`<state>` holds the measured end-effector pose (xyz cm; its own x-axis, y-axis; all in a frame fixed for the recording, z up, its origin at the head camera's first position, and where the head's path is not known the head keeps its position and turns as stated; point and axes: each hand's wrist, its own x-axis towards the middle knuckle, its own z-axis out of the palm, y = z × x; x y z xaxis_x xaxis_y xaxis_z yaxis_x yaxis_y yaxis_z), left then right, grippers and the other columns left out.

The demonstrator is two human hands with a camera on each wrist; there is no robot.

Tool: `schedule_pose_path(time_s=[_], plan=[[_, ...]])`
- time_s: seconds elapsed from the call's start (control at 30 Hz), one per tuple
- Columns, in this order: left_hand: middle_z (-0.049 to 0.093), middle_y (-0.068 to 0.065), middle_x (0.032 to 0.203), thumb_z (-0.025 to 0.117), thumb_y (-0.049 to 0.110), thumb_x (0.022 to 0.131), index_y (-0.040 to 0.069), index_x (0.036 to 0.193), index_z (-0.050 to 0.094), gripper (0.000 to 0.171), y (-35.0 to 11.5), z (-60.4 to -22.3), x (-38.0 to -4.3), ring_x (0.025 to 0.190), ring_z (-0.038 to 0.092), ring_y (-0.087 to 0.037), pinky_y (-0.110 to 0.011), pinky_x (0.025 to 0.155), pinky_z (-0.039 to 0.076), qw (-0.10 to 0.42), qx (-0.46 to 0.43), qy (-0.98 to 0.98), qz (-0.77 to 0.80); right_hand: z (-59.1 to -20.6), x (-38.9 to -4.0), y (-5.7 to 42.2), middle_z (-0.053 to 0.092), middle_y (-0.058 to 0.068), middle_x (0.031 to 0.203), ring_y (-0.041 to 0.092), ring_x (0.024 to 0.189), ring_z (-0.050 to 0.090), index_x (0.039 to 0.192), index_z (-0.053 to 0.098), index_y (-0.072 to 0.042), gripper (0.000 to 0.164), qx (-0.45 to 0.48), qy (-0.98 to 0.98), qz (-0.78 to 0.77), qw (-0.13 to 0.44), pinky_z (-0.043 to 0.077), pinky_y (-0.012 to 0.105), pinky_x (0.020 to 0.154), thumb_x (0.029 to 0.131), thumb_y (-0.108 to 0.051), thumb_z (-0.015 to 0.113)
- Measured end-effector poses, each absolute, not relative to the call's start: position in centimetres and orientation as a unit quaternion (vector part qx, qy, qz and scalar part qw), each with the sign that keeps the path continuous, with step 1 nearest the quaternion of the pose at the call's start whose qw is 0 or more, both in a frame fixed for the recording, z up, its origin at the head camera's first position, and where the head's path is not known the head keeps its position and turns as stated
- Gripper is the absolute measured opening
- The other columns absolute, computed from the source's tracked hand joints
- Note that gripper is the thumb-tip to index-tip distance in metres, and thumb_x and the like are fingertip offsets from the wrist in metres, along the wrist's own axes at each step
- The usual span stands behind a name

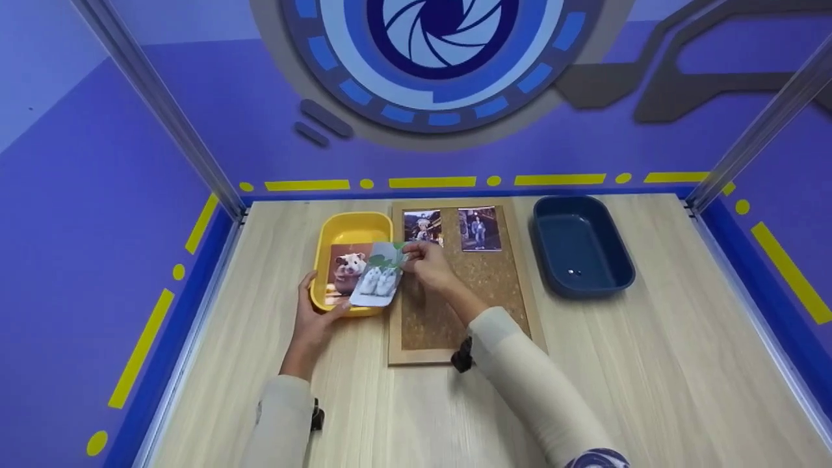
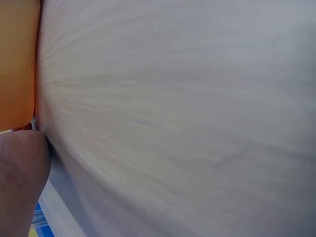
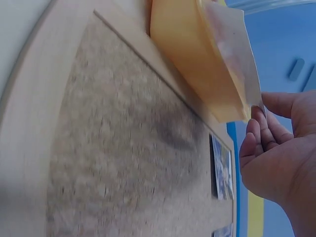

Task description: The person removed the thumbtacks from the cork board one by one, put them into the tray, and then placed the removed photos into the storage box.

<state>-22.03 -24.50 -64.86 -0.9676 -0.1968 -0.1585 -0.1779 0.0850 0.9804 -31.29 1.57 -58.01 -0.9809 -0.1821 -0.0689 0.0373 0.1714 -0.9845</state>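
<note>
My right hand [image 1: 430, 268] pinches the right edge of a photo [image 1: 378, 281] of two small white rodents under green leaves. It is tilted above a yellow bin [image 1: 354, 226]. Partly covered by it, a second photo [image 1: 346, 268] of a brown-and-white hamster lies at the bin. My left hand [image 1: 312, 330] grips the bin's near left corner, fingers along the outer side and thumb at the front rim. From the right wrist view, thumb and fingertips clasp the photo [image 3: 249, 64] at its edge, over the bin's side wall [image 3: 185, 54].
A wood-framed corkboard [image 1: 465, 305] lies right of the yellow bin. Near its far edge are two photos, a left one [image 1: 419, 224] partly behind my right hand and a right one [image 1: 480, 229]. Farther right stands a dark blue bin [image 1: 575, 231] with two small shiny spots inside.
</note>
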Motion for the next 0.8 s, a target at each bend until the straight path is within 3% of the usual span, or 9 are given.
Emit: schedule_pose_path(time_s=[0.2, 0.37, 0.63, 0.8], plan=[[0.024, -0.002, 0.177, 0.088, 0.027, 0.089, 0.037, 0.168, 0.018, 0.107, -24.4, -64.7, -22.1, 0.162, 0.026, -0.026, -0.049, 0.139, 0.016, -0.008, 0.148, -0.744, -0.652, -57.9, -31.1, -0.2, 0.064, 0.008, 0.090, 0.010, 0.081, 0.055, 0.115, 0.069, 0.015, 0.034, -0.052, 0.769, -0.631, 0.084, 0.049, 0.016, 0.069, 0.081, 0.015, 0.068], [0.023, -0.002, 0.178, 0.088, 0.024, 0.089, 0.037, 0.168, 0.018, 0.106, -24.3, -64.8, -22.1, 0.164, 0.023, -0.026, -0.050, 0.139, 0.015, -0.009, 0.153, -0.747, -0.647, -58.1, -31.1, -1.0, 0.064, 0.009, 0.098, 0.013, 0.087, 0.056, 0.120, 0.069, 0.009, 0.033, -0.040, 0.785, -0.610, 0.098, 0.049, 0.018, 0.072, 0.087, 0.011, 0.068], [0.023, -0.005, 0.177, 0.088, 0.018, 0.088, 0.030, 0.168, 0.018, 0.108, -24.3, -65.0, -22.2, 0.165, 0.023, -0.026, -0.048, 0.139, 0.015, 0.002, 0.138, -0.737, -0.661, -58.5, -31.7, -2.2, 0.068, 0.011, 0.102, 0.013, 0.089, 0.057, 0.121, 0.070, 0.006, 0.036, -0.056, 0.812, -0.573, 0.097, 0.051, 0.020, 0.078, 0.085, 0.011, 0.067], [0.021, -0.005, 0.178, 0.088, 0.020, 0.089, 0.032, 0.168, 0.017, 0.107, -24.4, -64.9, -22.3, 0.166, 0.021, -0.026, -0.050, 0.139, 0.014, -0.004, 0.139, -0.743, -0.655, -58.2, -31.8, -2.8, 0.072, 0.015, 0.115, 0.017, 0.098, 0.061, 0.130, 0.070, 0.002, 0.042, -0.079, 0.836, -0.532, 0.108, 0.054, 0.025, 0.083, 0.089, 0.008, 0.069]])
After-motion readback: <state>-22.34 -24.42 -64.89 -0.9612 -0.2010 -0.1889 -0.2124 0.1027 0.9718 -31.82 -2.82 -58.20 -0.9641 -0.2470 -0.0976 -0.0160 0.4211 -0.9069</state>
